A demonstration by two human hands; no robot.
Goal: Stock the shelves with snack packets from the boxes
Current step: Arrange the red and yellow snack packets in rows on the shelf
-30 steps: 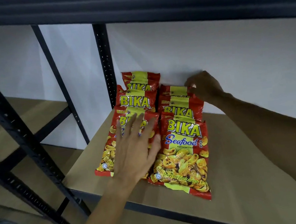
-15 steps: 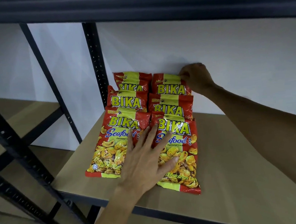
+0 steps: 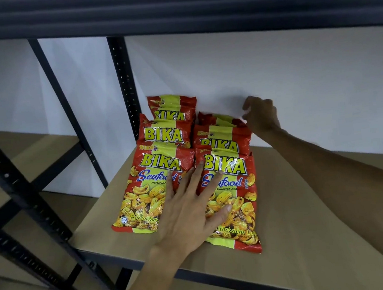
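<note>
Packets (image 3: 168, 135) overlap in two rows on the shelf (image 3: 301, 227). Left hand (image 3: 188, 216) lies flat, fingers (image 3: 195, 176) released, across the front pair (image 3: 144, 197). Right hand (image 3: 262, 116) curls beside the rear packet (image 3: 221, 119); grasp unclear.

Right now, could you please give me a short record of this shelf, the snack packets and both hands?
Shelf: tan wooden shelf board in a black metal rack, white wall behind.
Stock: six red-and-yellow foil BIKA snack packets, in two overlapping columns of three.
Left hand: flat, fingers spread, resting across the front left packet and front right packet.
Right hand: at the rear right packet, by its top corner, fingers curled; grip too blurred to tell.
Boxes: none in view.
</note>
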